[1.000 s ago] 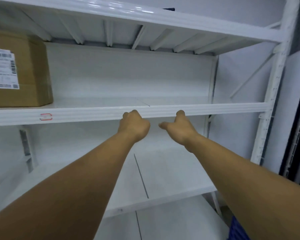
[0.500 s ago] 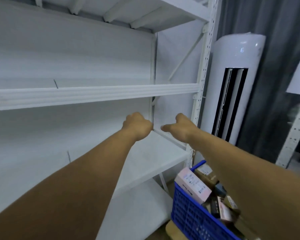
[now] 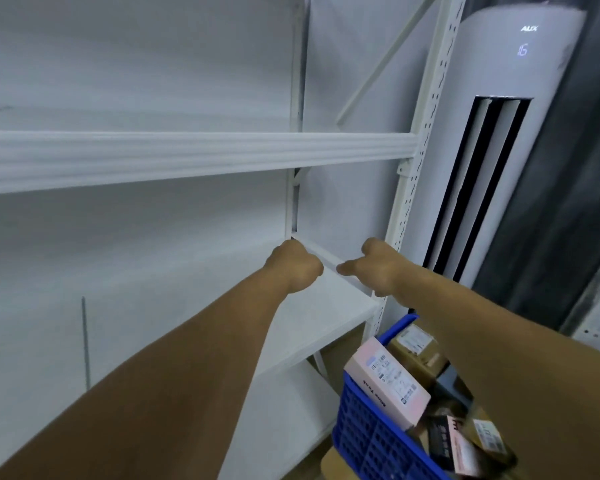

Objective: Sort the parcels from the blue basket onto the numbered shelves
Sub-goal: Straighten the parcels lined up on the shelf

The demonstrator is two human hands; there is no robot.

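The white standing air conditioner (image 3: 499, 202) carries the brand "AUX" near its top. Just below the brand a lit display shows the number "16". In the blue basket (image 3: 368, 434), the pink box (image 3: 364, 367) has dark lettering along its side that looks like "Moe Yook", though the letters are not sharp. Its barcode labels are too small to read, and the label on the brown parcel (image 3: 420, 358) behind it is blurred.

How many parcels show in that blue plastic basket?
5: a pink box at the front, a brown carton behind it, a dark grey parcel in the middle, a black-and-pink box and a labelled tan parcel at bottom right. More may be hidden.
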